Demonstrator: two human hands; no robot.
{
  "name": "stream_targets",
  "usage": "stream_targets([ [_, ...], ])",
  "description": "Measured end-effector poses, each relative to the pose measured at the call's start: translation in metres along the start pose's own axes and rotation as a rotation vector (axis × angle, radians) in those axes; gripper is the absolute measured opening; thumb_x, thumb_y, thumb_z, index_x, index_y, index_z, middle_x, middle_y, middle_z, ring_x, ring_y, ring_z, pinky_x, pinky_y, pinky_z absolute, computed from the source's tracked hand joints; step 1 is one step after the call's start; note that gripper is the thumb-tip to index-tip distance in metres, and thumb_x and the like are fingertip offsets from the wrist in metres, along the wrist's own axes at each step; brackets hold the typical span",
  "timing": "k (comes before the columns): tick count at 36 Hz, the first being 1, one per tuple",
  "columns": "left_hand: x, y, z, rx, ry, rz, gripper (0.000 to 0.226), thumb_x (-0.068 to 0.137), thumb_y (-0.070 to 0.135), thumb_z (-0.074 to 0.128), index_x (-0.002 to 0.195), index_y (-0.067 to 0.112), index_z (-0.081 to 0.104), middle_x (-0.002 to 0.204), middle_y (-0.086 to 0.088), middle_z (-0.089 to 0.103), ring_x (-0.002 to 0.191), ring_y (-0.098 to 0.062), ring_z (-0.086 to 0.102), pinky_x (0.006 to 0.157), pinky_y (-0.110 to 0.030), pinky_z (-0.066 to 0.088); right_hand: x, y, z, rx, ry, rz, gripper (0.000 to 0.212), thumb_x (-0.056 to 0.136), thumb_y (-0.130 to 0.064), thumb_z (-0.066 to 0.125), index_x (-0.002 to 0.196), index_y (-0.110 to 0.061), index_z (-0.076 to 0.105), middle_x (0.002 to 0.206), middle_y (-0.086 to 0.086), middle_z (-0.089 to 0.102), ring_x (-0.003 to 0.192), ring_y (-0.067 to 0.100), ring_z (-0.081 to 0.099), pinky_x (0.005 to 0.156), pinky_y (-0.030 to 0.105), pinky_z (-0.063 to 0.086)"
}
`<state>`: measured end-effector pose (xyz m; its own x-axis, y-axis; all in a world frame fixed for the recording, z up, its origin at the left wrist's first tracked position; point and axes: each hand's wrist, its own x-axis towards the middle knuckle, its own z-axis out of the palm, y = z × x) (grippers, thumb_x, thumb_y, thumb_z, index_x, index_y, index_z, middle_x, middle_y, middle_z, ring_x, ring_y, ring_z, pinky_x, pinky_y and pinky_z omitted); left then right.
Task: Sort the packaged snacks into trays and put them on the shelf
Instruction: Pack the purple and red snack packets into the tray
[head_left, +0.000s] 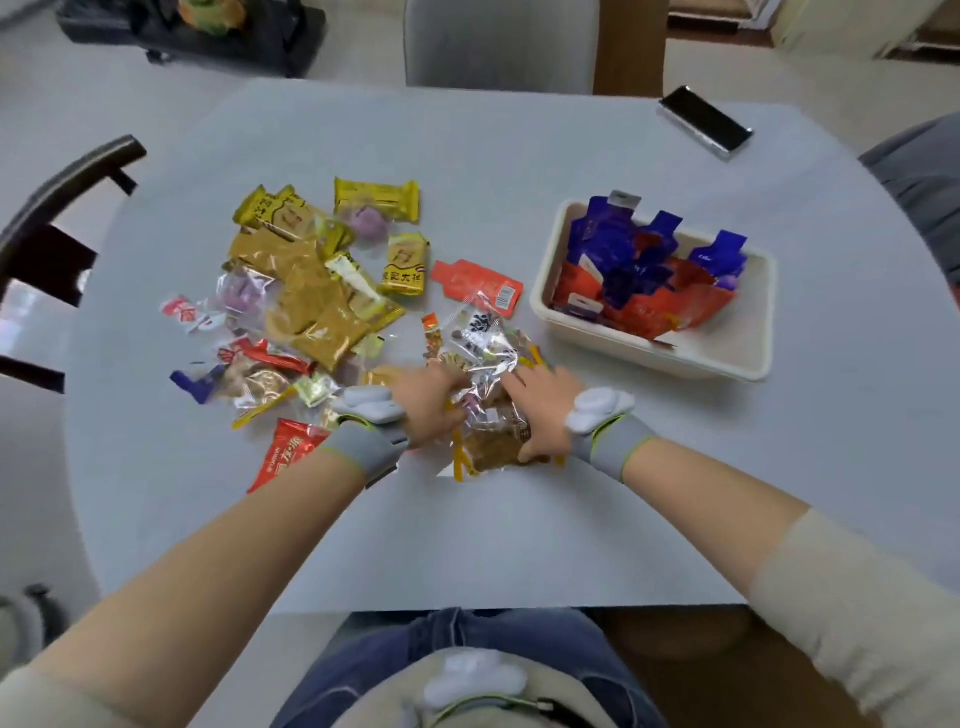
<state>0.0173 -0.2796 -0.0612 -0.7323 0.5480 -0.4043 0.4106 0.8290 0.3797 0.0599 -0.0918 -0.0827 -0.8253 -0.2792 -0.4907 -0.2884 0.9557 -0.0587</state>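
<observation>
Only the head view to go on, so here's what it shows.

We're mid-sort. One tray (748, 358) sits toward the right edge of the worktop (519, 545), already stocked with purple and red-orange sachets (644, 275), flat foil-looking pouches with hang tabs, standing and leaning against each other. Everything else is a loose heap (311, 291) spread from the worktop's middle toward the left edge: matte mustard-yellow packs, a yellow wrapper with a purple sweet showing through, a few clear crinkly wrappers, and one red-orange sachet (478, 286) lying just outside the tray's left wall that clearly matches what's inside it.

Both hands are buried in the near end of the heap. The left hand (428, 402) has its fingers curled into a bunch of clear cellophane packs (483, 353). The right hand (543, 410) lies over the same bunch with fingers fairly straight and the thumb tucked under a flat brown snack in a clear bag (493, 447). It looks like a grip, but motion blur makes me hedge on that one. Both wrists wear grey bands with white pods.

So the step in hand is gathering the clear-wrapped stuff as a group. Next move, I'd guess: lift the bunch together and find it a tray, though I can't see a second tray or the shelf anywhere. Cellophane is slippery and springy, so packs will slide out of a loose grab; a firmer two-handed squeeze seems wise.

A phone (704, 124) lies at the far right corner.
</observation>
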Motion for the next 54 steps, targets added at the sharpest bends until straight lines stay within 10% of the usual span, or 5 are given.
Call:
stream_targets([
  [13, 0.027, 0.026, 0.015, -0.147, 0.03, -0.102, 0.045, 0.093, 0.016, 0.051, 0.137, 0.01, 0.044, 0.133, -0.017, 0.05, 0.119, -0.033, 0.051, 0.097, -0.036, 0.039, -0.015, 0.003, -0.002, 0.183, -0.051, 0.081, 0.007, 0.076, -0.012, 0.064, 0.081, -0.017, 0.063, 0.094, 0.004, 0.057, 0.092, 0.027, 0.058, 0.056, 0.025, 0.033],
  [25, 0.038, 0.038, 0.027, -0.308, -0.172, -0.074, 0.091, 0.069, 0.041, 0.08, 0.143, 0.017, 0.033, 0.133, -0.009, 0.039, 0.124, -0.025, 0.042, 0.103, -0.032, 0.037, -0.013, 0.039, 0.006, 0.055, 0.076, -0.088, 0.015, 0.084, -0.014, 0.06, 0.095, -0.008, 0.066, 0.16, 0.004, 0.006, 0.148, 0.021, -0.002, 0.115, 0.033, 0.01],
  [34, 0.025, 0.057, 0.053, -0.058, -0.035, -0.059, 0.08, 0.066, 0.049, 0.078, 0.129, 0.014, 0.044, 0.122, -0.009, 0.045, 0.108, -0.027, 0.053, 0.09, -0.034, 0.046, -0.014, 0.032, 0.022, 0.149, 0.155, -0.079, 0.04, 0.076, -0.022, 0.069, 0.108, -0.003, 0.056, 0.127, 0.015, 0.043, 0.118, 0.032, 0.04, 0.098, 0.037, 0.035],
  [45, 0.021, 0.045, 0.058, -0.08, -0.103, -0.067, 0.028, 0.074, 0.044, 0.071, 0.095, 0.03, 0.06, 0.096, 0.004, 0.064, 0.087, -0.018, 0.06, 0.068, -0.024, 0.044, -0.037, 0.029, 0.048, 1.02, 0.312, 0.31, 0.075, 0.06, -0.02, 0.089, 0.12, -0.017, 0.043, 0.095, 0.001, 0.057, 0.08, 0.014, 0.055, 0.073, 0.024, 0.043],
  [54, 0.022, 0.058, 0.035, -1.134, 0.058, -0.242, 0.029, 0.087, 0.038, 0.065, 0.079, 0.012, 0.055, 0.069, 0.002, 0.059, 0.071, -0.017, 0.056, 0.069, -0.021, 0.045, -0.044, 0.007, 0.023, 2.203, 0.19, 0.321, 0.023, 0.089, -0.011, 0.061, 0.111, -0.006, 0.062, 0.094, 0.012, 0.07, 0.08, 0.021, 0.069, 0.074, 0.035, 0.058],
])
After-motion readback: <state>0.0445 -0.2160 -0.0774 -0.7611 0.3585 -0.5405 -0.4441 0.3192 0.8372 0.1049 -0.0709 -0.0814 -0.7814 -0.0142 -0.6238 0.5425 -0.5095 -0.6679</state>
